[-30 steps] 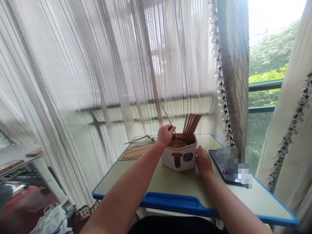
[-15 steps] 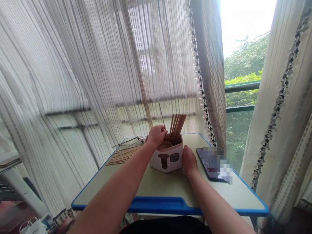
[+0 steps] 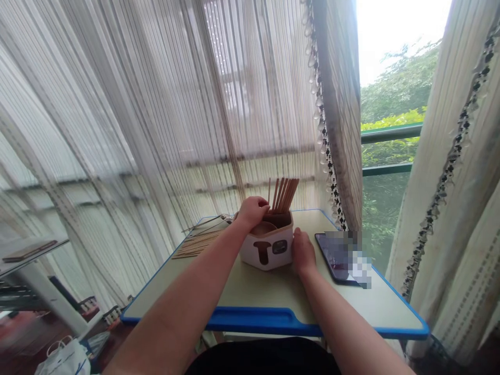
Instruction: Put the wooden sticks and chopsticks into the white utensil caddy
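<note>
My left hand is closed in a pinch round a thin wooden chopstick, held upright at the back of a box. The white box has a brown inside, a brown T-shaped mark and a dark label on its front. Several wooden chopsticks stand in its back right part, leaning slightly right. A round brown piece shows inside, partly behind my left hand. Against the box's right side my right hand is curled, gripping it; its fingertips are partly hidden.
More loose chopsticks lie flat at the table's left, beside some thin metal utensils. A dark tablet or phone, partly blurred out, lies right of the box. The table has a blue rim; curtains hang behind.
The chopstick in my left hand has gone down and turned more upright, close to the standing ones. My right hand stays at the box's side. The view has shifted slightly.
</note>
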A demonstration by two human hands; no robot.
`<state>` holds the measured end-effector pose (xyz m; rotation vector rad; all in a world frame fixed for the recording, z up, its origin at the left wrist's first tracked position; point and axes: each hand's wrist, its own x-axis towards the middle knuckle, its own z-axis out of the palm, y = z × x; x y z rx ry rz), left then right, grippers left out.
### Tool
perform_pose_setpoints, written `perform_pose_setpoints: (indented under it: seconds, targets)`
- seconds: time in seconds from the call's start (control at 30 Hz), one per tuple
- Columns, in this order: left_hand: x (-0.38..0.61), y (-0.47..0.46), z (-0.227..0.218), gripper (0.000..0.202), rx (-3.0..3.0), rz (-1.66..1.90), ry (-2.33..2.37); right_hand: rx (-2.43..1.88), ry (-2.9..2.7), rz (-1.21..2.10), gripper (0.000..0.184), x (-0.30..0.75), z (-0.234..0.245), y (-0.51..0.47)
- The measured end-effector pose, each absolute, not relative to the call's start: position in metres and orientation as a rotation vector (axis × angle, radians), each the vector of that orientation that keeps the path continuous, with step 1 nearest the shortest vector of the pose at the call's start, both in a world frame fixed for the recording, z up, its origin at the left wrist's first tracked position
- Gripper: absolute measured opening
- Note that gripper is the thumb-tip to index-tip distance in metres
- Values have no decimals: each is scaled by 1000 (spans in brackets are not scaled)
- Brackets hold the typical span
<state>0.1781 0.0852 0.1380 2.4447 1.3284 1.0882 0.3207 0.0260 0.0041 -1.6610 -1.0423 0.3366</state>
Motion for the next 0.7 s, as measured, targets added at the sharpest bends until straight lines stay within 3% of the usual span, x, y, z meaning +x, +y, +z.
perform_pose_setpoints:
  seconds: [0.7]
  targets:
    - [180,73,142,11,2318,1248,1261,-1627,-1066,327,46,321,5,22]
